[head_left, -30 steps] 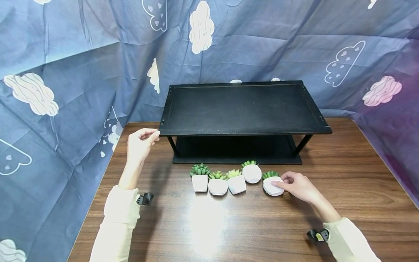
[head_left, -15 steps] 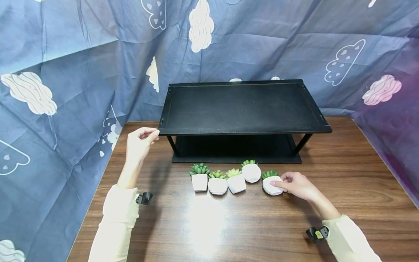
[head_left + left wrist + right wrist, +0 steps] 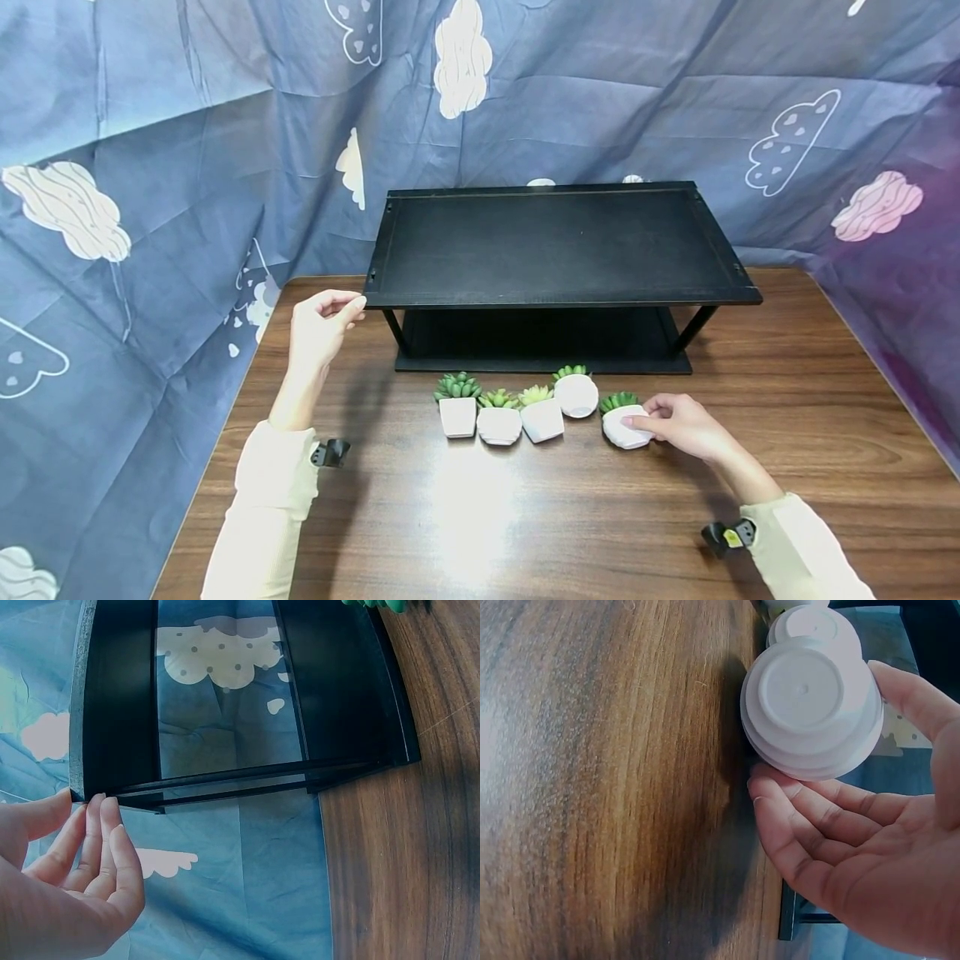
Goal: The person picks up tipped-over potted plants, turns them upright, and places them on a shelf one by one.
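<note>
My left hand (image 3: 318, 329) pinches the front left corner of a black two-tier shelf (image 3: 558, 246) between thumb and fingertips; the left wrist view shows the thumb on one side of the shelf's edge (image 3: 78, 712). My right hand (image 3: 686, 425) holds a white round pot (image 3: 624, 429) with a green succulent (image 3: 618, 401), thumb and fingers on its sides. In the right wrist view the pot's ringed base (image 3: 802, 690) faces the camera, so its plant is hidden there.
Left of the held pot, several potted succulents lie in a row before the shelf: a white pot (image 3: 576, 397), a squarish pot (image 3: 542, 421), a round pot (image 3: 498, 427) and another squarish pot (image 3: 457, 417). Blue cloud-print cloth (image 3: 585, 108) hangs behind the wooden table (image 3: 585, 525).
Both hands keep their holds in the same places. The whole head view shifts very slightly; nothing else has visibly moved.
</note>
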`<state>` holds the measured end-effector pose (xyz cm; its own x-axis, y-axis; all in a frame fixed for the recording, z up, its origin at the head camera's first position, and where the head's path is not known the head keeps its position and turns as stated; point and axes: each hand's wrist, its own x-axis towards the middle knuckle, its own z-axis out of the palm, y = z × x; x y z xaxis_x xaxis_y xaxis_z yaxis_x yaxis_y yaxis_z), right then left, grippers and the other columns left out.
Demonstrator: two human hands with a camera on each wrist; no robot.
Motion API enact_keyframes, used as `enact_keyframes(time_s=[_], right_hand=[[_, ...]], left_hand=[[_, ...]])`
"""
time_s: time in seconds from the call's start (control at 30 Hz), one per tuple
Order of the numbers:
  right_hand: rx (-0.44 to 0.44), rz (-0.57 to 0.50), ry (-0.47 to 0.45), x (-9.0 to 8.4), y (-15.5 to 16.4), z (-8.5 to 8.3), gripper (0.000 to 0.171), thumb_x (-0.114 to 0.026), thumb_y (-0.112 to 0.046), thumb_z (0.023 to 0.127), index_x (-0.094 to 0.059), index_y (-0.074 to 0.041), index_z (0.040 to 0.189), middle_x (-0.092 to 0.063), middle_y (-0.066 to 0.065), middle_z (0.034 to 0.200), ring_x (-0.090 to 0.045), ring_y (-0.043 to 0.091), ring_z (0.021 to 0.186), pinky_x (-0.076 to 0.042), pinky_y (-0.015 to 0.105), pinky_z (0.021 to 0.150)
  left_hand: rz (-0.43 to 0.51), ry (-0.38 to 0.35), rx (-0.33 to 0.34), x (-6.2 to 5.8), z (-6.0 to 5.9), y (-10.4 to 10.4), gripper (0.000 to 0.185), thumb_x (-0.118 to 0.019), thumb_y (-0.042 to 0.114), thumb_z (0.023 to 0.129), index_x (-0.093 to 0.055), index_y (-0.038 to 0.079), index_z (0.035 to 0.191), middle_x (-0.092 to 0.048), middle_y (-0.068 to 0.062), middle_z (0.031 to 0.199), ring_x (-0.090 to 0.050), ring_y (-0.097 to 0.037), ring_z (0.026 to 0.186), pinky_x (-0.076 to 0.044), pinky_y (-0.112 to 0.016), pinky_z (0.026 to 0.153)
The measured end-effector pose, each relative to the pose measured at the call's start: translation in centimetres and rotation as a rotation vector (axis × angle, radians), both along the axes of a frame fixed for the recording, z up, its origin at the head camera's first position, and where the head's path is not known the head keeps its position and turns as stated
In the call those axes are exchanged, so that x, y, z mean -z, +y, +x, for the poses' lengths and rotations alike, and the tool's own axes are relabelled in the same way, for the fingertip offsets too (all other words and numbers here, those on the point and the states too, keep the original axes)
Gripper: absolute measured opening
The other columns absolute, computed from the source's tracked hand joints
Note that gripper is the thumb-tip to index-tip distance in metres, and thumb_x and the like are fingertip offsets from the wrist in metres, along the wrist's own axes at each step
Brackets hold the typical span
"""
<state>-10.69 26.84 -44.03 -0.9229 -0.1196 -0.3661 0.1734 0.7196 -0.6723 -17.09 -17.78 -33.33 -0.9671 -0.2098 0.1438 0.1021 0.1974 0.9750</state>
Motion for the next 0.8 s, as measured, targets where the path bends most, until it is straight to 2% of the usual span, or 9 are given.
enact_keyframes(time_s=[0.5, 0.8], right_hand=[[0.016, -0.054, -0.021, -1.0, 0.4, 0.1, 0.054, -0.068, -0.039, 0.08, -0.055, 0.007, 0.105, -0.063, 0.004, 0.079, -0.059, 0.019, 0.071, -0.046, 0.029, 0.063], [-0.006, -0.053, 0.066, -3.1, 0.7, 0.2, 0.049, -0.068, -0.036, 0.081, -0.056, 0.005, 0.106, -0.061, 0.007, 0.09, -0.053, 0.014, 0.08, -0.044, 0.024, 0.064]], left_hand=[[0.001, 0.0, -0.003, 0.1, -0.1, 0.0, 0.021, -0.062, -0.002, 0.083, -0.06, -0.018, 0.096, -0.06, 0.017, 0.06, -0.057, 0.003, 0.054, -0.045, -0.012, 0.054], [0.008, -0.004, -0.006, 0.0, 0.0, 0.0, 0.02, -0.062, -0.003, 0.083, -0.061, -0.017, 0.096, -0.064, 0.007, 0.066, -0.059, -0.002, 0.057, -0.046, -0.013, 0.055]])
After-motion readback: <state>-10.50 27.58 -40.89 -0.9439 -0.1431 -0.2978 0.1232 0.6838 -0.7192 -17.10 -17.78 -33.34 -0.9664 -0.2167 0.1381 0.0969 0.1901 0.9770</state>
